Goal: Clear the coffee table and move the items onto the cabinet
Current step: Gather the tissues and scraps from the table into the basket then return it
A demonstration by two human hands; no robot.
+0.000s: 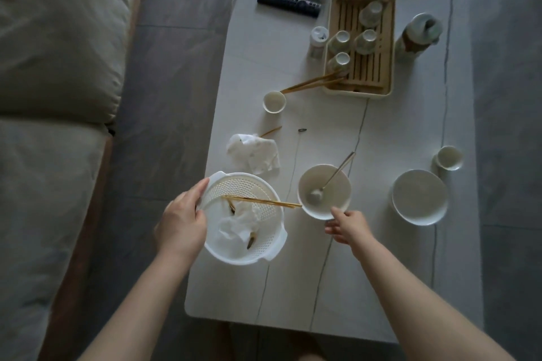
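My left hand grips the left rim of a white plastic colander at the coffee table's near left side. Inside it lie crumpled tissue, food scraps and a pair of chopsticks whose tips stick out over the right rim. Just right of it stands a white bowl with a metal spoon in it. My right hand is at the bowl's near rim, thumb touching it, fingers relaxed below.
A white plate, small cup, another cup, loose tissue, chopsticks, a tea tray with cups, two remotes and jars stand farther along. A sofa runs along the left.
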